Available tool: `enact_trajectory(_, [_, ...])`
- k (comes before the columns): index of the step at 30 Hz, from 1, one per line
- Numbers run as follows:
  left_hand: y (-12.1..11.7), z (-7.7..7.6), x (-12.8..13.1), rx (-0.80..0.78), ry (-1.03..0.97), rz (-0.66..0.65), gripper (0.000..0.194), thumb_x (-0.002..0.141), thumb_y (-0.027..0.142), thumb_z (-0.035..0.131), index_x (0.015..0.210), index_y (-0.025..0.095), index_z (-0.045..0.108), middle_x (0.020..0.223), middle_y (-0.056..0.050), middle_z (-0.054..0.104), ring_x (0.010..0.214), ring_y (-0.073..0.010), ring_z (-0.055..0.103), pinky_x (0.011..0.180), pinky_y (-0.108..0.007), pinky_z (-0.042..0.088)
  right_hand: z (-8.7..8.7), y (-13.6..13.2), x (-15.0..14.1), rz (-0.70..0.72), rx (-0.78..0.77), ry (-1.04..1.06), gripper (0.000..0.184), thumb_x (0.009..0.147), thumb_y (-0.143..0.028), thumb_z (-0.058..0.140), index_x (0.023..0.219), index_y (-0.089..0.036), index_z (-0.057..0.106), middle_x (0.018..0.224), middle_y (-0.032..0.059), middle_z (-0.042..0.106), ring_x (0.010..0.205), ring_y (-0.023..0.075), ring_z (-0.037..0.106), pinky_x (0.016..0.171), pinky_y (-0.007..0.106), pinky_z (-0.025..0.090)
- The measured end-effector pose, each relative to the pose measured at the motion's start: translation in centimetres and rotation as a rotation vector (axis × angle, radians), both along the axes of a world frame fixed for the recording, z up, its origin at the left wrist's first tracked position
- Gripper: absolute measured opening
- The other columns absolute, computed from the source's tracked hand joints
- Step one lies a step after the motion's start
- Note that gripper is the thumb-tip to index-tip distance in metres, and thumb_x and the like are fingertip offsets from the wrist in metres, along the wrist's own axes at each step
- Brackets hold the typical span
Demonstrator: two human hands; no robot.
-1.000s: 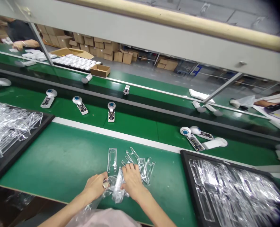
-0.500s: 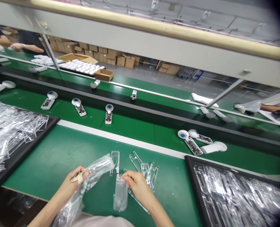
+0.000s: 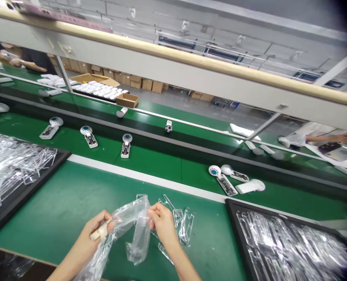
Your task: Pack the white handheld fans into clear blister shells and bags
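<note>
Head cam, looking down the line: the left hand (image 3: 98,230) and right hand (image 3: 161,224) both pinch a clear plastic bag (image 3: 138,230), fingers curled in narrow, not spread wide. The bag's long tail droops off the bottom edge of the shot, and the forearms get cut off there too. There's a pale strip (image 3: 98,230) at the left hand's fingers, can't tell if it's tape. Just past the hands on the green bench (image 3: 50,207) lie loose clear plastic stands (image 3: 185,226), roughly four, too tangled and bag-covered for an exact count. The left black tray (image 3: 44,173) sits well apart from the hands, the right black tray (image 3: 234,230) near the stands, both heaped with clear plastic and cut off by the frame. Further out, the green conveyor belt (image 3: 152,166) carries five white gadgets (image 3: 88,136)
</note>
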State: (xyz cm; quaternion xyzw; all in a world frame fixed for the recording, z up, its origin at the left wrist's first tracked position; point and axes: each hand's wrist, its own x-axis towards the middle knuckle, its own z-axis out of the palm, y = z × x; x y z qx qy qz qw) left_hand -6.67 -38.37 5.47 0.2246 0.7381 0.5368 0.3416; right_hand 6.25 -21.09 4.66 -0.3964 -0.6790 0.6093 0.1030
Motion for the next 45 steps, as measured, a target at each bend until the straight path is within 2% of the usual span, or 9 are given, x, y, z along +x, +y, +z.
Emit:
enact_trajectory(10, [1.2,-1.7,1.7,-0.022,-0.166,0.198,0.046,0.059,0.06,0.066,0.055,0.019,0.047,0.052,0.005,0.044,0.052,-0.0116,0.039,0.05,-0.022,0.03,2.1,0.2,0.0,0.025,0.433,-0.002,0.024,0.085,-0.023,0.039,0.062,-0.022,0.045,0.055,-0.0048,0.046,0.054,0.0125,0.046,0.057,0.024,0.031])
enact_trajectory(16, [-0.3,-2.6,-0.3,0.02,-0.3,0.433,0.048,0.043,0.058,0.077,0.06,0.018,0.057,0.065,-0.003,0.064,0.069,-0.0197,0.06,0.059,-0.024,0.044,5.0,-0.5,-0.3,0.085,0.24,0.02,0.018,0.085,-0.025,0.043,0.067,-0.023,0.043,0.055,-0.0075,0.043,0.046,0.0094,0.041,0.049,0.022,0.031])
enact_trajectory(21, [-1.3,0.4,-2.4,0.058,-0.154,0.537,0.048,0.047,0.058,0.076,0.07,0.019,0.06,0.06,0.0,0.061,0.062,-0.0184,0.059,0.053,-0.023,0.045,6.9,-0.6,-1.0,0.171,0.182,0.046,0.016,0.081,-0.023,0.048,0.065,-0.022,0.046,0.052,-0.0083,0.041,0.046,0.0085,0.038,0.047,0.021,0.029])
enact_trajectory(31, [-0.7,4.5,-1.2,0.158,0.069,0.299,0.044,0.064,0.05,0.069,0.097,0.022,0.064,0.064,0.001,0.053,0.058,-0.0146,0.052,0.057,-0.024,0.047,10.1,1.1,-2.5,0.263,0.085,0.035,0.009,0.077,-0.022,0.051,0.069,-0.02,0.052,0.049,-0.0069,0.049,0.048,0.0097,0.047,0.052,0.021,0.035])
enact_trajectory(34, [-0.3,5.5,0.6,0.227,-0.044,0.21,0.067,0.068,0.048,0.067,0.129,0.029,0.046,0.069,0.003,0.047,0.056,-0.0117,0.047,0.062,-0.026,0.05,10.5,1.2,-2.5,0.306,0.059,0.029,0.006,0.075,-0.02,0.052,0.069,-0.02,0.053,0.05,-0.0068,0.05,0.048,0.0097,0.047,0.052,0.021,0.036])
enact_trajectory(38, [0.8,6.8,2.0,0.185,-0.078,-0.005,0.086,0.068,0.041,0.068,0.141,0.034,0.025,0.068,0.006,0.044,0.051,-0.0095,0.044,0.057,-0.024,0.049,10.3,-0.3,-2.9,0.353,0.054,0.076,0.005,0.075,-0.019,0.053,0.07,-0.02,0.054,0.059,-0.0057,0.05,0.052,0.0094,0.049,0.051,0.021,0.037])
enact_trajectory(41, [1.5,7.2,2.0,0.142,0.027,-0.145,0.057,0.073,0.039,0.064,0.126,0.027,0.047,0.075,0.002,0.055,0.063,-0.0137,0.054,0.064,-0.024,0.048,9.6,-2.1,-3.3,0.436,0.099,0.128,0.008,0.073,-0.014,0.052,0.068,-0.02,0.054,0.066,-0.0041,0.053,0.057,0.0098,0.051,0.054,0.02,0.039])
enact_trajectory(43, [1.3,7.0,1.7,0.061,0.143,-0.2,0.024,0.076,0.037,0.06,0.091,0.019,0.062,0.075,0.0,0.057,0.069,-0.0151,0.054,0.066,-0.023,0.044,8.7,-3.2,-3.4,0.501,0.127,0.14,0.01,0.073,-0.012,0.052,0.067,-0.02,0.056,0.07,-0.0026,0.055,0.063,0.0109,0.054,0.059,0.021,0.041])
enact_trajectory(45, [0.0,6.1,1.5,-0.041,0.129,-0.185,0.023,0.074,0.038,0.062,0.067,0.016,0.058,0.068,0.001,0.055,0.066,-0.0137,0.049,0.062,-0.023,0.039,7.2,-4.3,-3.5,0.56,0.092,0.145,0.009,0.075,-0.017,0.054,0.068,-0.02,0.059,0.07,-0.0012,0.057,0.065,0.0125,0.056,0.061,0.023,0.043])
